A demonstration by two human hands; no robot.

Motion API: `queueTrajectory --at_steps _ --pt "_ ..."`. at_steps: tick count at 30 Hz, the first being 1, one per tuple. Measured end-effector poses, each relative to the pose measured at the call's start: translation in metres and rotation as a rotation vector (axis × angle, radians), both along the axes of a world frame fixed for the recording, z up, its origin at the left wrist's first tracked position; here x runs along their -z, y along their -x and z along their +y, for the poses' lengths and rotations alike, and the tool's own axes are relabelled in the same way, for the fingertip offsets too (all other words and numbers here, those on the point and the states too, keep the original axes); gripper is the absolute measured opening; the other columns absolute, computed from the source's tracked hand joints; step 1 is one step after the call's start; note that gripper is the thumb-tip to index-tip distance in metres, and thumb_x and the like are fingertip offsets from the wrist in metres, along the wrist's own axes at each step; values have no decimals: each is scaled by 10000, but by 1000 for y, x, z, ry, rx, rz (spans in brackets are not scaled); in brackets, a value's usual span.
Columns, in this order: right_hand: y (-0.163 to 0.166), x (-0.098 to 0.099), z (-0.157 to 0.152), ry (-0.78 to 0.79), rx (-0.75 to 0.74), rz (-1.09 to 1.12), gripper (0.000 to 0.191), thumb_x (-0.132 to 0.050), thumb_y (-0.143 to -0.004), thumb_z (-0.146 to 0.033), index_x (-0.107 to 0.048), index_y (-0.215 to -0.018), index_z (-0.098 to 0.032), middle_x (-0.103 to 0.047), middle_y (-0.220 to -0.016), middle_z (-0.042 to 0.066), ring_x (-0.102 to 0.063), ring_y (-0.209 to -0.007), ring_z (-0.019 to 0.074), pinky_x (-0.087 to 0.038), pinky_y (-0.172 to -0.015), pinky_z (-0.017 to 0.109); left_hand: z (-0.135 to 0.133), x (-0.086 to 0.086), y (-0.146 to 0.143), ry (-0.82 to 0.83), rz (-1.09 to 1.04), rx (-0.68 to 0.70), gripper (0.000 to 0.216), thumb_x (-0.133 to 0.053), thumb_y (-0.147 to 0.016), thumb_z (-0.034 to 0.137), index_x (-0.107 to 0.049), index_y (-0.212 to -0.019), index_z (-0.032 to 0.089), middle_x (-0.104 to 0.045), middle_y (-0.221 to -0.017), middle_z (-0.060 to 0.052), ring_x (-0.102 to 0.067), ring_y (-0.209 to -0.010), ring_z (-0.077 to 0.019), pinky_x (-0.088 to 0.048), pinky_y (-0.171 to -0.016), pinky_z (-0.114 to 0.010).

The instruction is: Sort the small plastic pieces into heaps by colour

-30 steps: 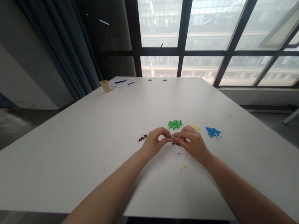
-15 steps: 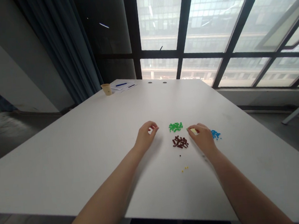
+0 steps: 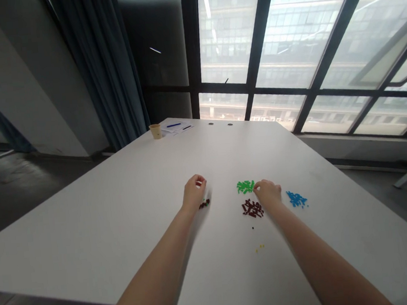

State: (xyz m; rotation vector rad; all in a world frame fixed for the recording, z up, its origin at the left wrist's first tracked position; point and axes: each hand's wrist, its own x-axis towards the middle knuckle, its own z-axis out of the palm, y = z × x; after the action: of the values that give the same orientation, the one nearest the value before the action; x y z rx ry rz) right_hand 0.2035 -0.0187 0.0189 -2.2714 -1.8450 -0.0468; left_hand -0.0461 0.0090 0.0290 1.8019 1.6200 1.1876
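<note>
On the white table (image 3: pixel 123 217), my left hand (image 3: pixel 193 193) rests with its fingers curled together; what is in them is hidden. A small brown and green cluster of beads (image 3: pixel 204 203) lies just right of its wrist. My right hand (image 3: pixel 268 193) is closed in a pinch at the right edge of the green bead pile (image 3: pixel 245 186), and I cannot make out anything in the fingers. The brown bead pile (image 3: pixel 252 208) lies just left of that hand's wrist. To its right lies the blue bead pile (image 3: pixel 296 198).
A few loose yellow beads (image 3: pixel 259 248) and one dark bead (image 3: pixel 252 228) lie nearer to me. At the far left corner stand a paper cup (image 3: pixel 155 130) and sheets of paper with pens (image 3: pixel 178 126). Large windows are behind the table.
The hands, joined over the brown pile a second ago, have parted. The left went to the small brown and green cluster, the right to the green pile. The camera tilted up slightly.
</note>
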Motion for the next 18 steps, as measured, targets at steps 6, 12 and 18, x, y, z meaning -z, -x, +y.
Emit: queueTrajectory --at_steps 6,12,18 --pt "-8 -5 -11 -38 16 30 238 -451 -798 -246 -688 -815 -250 -640 -899 59 -554 -873 208 -314 -694 335 0 -2 2 -22 0 -15 97 -465 -764 255 -532 -750 187 -603 -779 -14 -557 -708 -130 -433 -670 -241" --pt "-31 0 -36 -137 22 83 237 -455 -785 -289 -686 -795 -234 -641 -850 48 -566 -802 195 -332 -667 304 -1 -9 20 213 231 76 105 -539 -687 173 -608 -765 171 -652 -826 -58 -581 -731 -160 -430 -667 -259" --pt "-51 21 -46 -270 5 296 287 -456 -752 -362 -679 -811 -192 -651 -818 56 -567 -719 177 -383 -684 296 -4 -1 23 477 333 208 230 -596 -574 94 -637 -791 160 -661 -754 -36 -573 -641 -132 -391 -539 -199"
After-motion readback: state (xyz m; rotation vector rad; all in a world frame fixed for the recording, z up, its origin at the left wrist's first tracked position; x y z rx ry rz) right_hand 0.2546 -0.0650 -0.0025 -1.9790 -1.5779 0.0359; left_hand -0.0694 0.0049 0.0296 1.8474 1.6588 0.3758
